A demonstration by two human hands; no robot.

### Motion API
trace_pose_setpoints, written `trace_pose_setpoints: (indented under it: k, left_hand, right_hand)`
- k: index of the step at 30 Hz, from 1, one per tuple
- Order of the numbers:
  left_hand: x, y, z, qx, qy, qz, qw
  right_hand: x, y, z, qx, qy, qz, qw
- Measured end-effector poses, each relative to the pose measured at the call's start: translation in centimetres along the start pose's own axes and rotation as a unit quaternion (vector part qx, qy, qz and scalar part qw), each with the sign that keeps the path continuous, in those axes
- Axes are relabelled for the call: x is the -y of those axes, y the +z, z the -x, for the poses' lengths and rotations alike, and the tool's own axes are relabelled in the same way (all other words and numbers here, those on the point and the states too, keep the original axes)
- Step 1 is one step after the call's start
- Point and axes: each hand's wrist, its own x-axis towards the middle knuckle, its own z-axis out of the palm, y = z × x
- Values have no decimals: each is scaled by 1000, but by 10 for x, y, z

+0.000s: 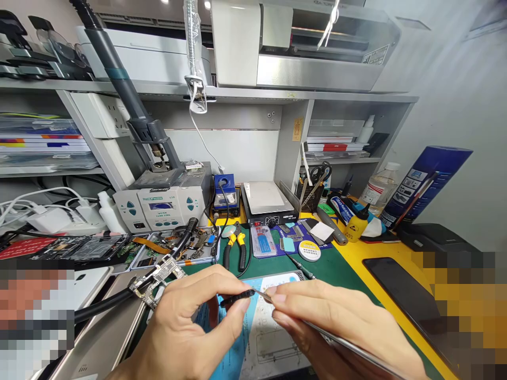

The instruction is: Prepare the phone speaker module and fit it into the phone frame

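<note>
Between thumb and forefinger of my left hand [190, 322] is a small, narrow black part [236, 298], held over the work mat. My right hand [336, 316] is closed around a slim metal tool [346, 345], whose exact kind I cannot make out. The tool's thin tip meets or nearly touches the right end of the black part. Beneath both hands lies a blue-and-white printed sheet [273, 345], partly covered by them. A bare metal circuit board piece [164, 272] is just left of my left hand, by a black hose.
Yellow-black pliers [235, 247], a tray of circuit boards [202, 245] and a heating plate [269, 203] are behind my hands. A rework station [162, 208] stands at back left. Phones lie at left, with a dark phone [404, 306] at right near a yellow bottle [356, 224].
</note>
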Motion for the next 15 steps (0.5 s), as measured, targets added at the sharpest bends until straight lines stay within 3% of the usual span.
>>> trace_pose_setpoints:
  k: [5, 11, 15]
  left_hand:
    - [2, 0, 1, 27, -47, 29, 998]
    - [5, 1, 1, 30, -75, 30, 996]
    - [4, 0, 3, 37, -71, 48, 996]
  right_hand:
    - [-2, 2, 1, -11, -2, 5, 1000]
    - [-13, 9, 4, -38, -61, 3, 997]
    - [-7, 5, -3, -23, -16, -24, 999]
